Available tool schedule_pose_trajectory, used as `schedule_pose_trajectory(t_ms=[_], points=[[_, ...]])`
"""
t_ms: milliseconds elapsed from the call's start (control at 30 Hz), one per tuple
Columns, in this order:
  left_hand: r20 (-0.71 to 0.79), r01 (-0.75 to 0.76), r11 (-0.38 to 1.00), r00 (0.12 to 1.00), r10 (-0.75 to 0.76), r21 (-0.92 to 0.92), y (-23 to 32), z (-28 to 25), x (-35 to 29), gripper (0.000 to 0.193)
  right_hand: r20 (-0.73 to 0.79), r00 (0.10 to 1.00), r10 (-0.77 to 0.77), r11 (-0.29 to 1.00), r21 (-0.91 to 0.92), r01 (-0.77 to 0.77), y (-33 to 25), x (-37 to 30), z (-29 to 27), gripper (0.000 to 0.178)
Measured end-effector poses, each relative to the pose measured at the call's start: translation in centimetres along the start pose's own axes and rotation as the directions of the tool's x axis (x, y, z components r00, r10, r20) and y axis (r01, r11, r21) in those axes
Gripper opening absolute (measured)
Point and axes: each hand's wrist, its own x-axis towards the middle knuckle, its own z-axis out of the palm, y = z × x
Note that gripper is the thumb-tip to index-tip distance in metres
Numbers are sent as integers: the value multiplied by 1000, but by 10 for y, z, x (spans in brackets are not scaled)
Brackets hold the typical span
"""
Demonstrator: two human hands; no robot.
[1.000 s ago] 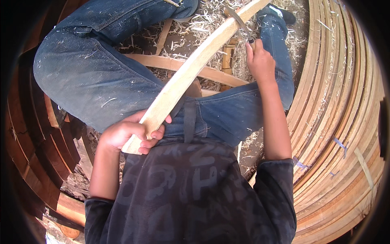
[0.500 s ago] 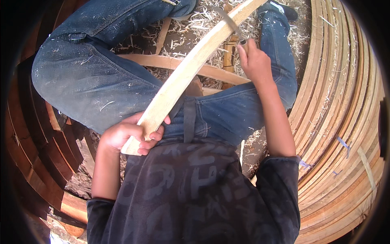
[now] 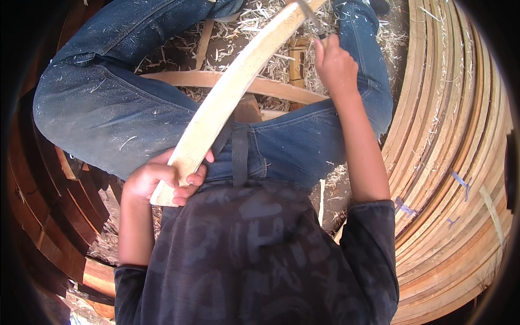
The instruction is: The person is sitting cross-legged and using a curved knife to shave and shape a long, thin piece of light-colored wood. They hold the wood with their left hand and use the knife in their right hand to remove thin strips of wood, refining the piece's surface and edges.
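A long pale wooden strip (image 3: pixel 230 81) slants from my waist up to the top edge between my bent legs. My left hand (image 3: pixel 168 176) is wrapped round its near end, thumb and fingers pressed on both sides. My right hand (image 3: pixel 337 65) grips the handle of a knife (image 3: pixel 311 14). The blade, blurred by motion, lies across the strip's upper part; its tip runs out at the top of the picture. The fingers round the handle are partly hidden behind the back of the hand.
Bent wooden strips (image 3: pixel 444 108) are stacked along the right. Darker wooden boards (image 3: pixel 43 179) stand at the left. Curly wood shavings (image 3: pixel 271 59) cover the ground between my legs, where another wooden strip (image 3: pixel 216 79) lies crosswise.
My right hand and the knife have moved farther up along the strip. The left hand keeps its hold; the strip and the whole view have shifted slightly left.
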Motion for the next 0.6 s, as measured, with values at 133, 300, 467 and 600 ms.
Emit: schedule_pose_trajectory(t_ms=[133,300,467,600], points=[[-25,5,1000,1000,-5,10,4,2,1,73,-35,982,188,977,-94,-190,49,13,2,38],[-15,-42,996,999,43,75,0,1,1,73,0,993,120,975,190,-118,10,-13,-17,34],[-60,-22,997,998,27,76,2,2,-1,71,108,994,11,826,560,-70,-39,-41,-16,26],[-132,-38,981,989,64,193,1,14,-2,68,145,981,127,640,744,-193,-75,-63,-3,19]])
